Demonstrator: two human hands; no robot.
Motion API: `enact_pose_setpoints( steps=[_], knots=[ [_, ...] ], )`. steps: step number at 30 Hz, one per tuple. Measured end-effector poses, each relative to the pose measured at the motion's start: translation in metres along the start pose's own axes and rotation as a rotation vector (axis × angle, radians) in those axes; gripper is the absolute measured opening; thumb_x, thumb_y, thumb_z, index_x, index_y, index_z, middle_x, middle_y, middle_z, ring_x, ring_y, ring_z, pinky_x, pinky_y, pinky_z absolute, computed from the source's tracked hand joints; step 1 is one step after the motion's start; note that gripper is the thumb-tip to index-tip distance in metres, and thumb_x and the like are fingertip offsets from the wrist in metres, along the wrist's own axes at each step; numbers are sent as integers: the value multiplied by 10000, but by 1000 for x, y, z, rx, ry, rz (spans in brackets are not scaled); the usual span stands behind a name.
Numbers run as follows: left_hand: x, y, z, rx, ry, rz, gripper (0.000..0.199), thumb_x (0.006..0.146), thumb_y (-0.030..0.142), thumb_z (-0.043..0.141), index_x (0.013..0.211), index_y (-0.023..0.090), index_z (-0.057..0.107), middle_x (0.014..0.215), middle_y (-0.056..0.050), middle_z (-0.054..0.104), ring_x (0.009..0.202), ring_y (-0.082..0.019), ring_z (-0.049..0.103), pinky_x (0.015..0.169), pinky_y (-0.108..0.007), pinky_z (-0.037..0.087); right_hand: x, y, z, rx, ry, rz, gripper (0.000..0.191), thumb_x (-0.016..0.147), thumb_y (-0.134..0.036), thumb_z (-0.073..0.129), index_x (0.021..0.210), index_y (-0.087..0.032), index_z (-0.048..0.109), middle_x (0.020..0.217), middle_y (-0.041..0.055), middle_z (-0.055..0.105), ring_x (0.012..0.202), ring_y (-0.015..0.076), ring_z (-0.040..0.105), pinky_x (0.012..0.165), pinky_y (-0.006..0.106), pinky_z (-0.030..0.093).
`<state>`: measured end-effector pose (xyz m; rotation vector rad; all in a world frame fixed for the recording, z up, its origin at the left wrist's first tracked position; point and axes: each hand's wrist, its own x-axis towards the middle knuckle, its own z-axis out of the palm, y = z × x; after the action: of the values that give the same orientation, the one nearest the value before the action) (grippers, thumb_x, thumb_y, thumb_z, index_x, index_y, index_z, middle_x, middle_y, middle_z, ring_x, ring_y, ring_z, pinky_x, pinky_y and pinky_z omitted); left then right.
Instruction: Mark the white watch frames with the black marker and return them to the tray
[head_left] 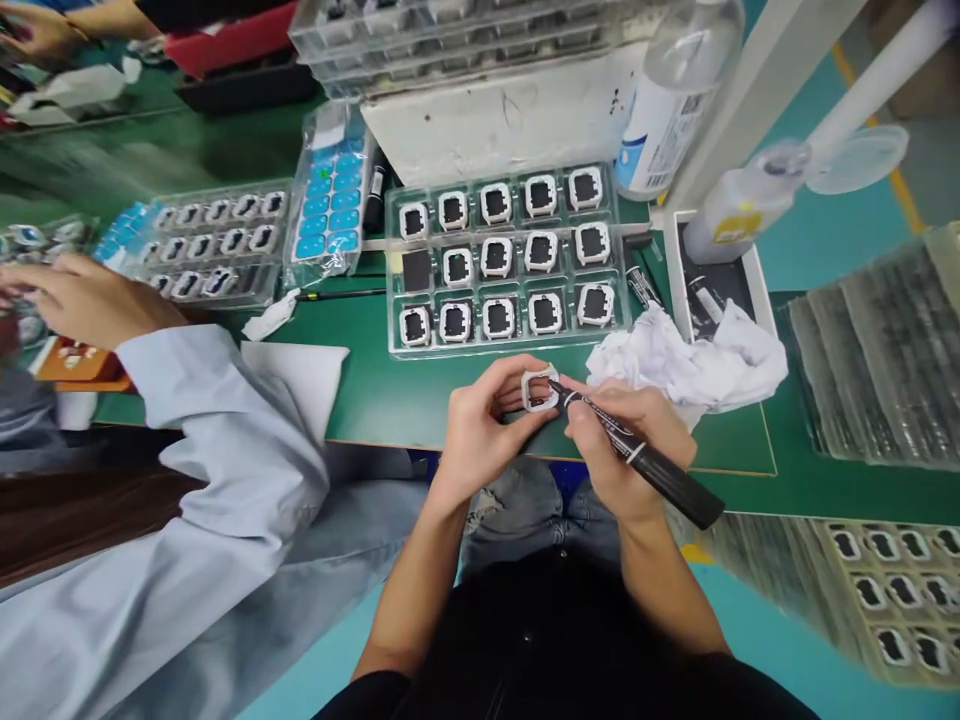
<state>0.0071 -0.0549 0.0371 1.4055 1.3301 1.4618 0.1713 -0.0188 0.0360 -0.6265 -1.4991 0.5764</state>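
A white watch-case frame [529,392] is pinched between the thumb and fingers of my left hand [487,415], just above the front edge of the green bench. My right hand [634,440] grips a black marker pen [667,478], its tip at the right side of the frame's opening. Right behind my hands lies a clear plastic tray [442,352] with similar white frames in its pockets. One pocket [417,270] in the left column shows only a dark bottom.
Crumpled white cloth [675,360] lies beside my right hand. Behind stand a large clear bottle [664,120] and a smaller dispenser bottle [739,215]. Stacked trays [885,350] fill the right. At left, a co-worker's sleeve [217,420] reaches over the bench near a bag of blue pieces [330,200].
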Motion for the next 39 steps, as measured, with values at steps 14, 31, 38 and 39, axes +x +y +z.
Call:
enact_pose_setpoints(
  steps=[14, 31, 38, 39],
  knots=[
    [-8, 0, 2, 155, 7, 70, 356, 1033, 247, 838, 1375, 217, 743, 1241, -34, 849, 1131, -181, 861, 1070, -298, 712, -3, -2, -1, -76, -50, -34, 196, 999, -99, 803, 1049, -235, 671, 873, -18, 757, 949, 230, 868, 779, 328, 716],
    [-8, 1, 4, 214, 8, 136, 346, 1052, 156, 800, 1381, 231, 729, 1267, 0, 840, 1128, -134, 851, 1064, -227, 688, -6, -1, 0, -110, -45, -8, 191, 1014, -106, 802, 1041, -237, 665, 912, -11, 776, 1033, 241, 874, 776, 309, 684],
    [-12, -1, 4, 300, 25, 182, 362, 1060, 150, 793, 1405, 236, 728, 1267, 3, 842, 1094, -116, 845, 1037, -195, 677, -4, -4, 1, -155, -65, -14, 186, 1023, -98, 790, 1047, -229, 659, 925, -2, 766, 1039, 227, 868, 814, 305, 704],
    [-12, -2, 3, 318, 31, 193, 372, 1061, 150, 790, 1416, 242, 729, 1273, 0, 841, 1089, -117, 844, 1031, -197, 677, -3, -5, 1, -162, -72, -28, 192, 1016, -87, 791, 1057, -223, 662, 942, 6, 769, 1040, 229, 865, 834, 314, 714]
  ],
)
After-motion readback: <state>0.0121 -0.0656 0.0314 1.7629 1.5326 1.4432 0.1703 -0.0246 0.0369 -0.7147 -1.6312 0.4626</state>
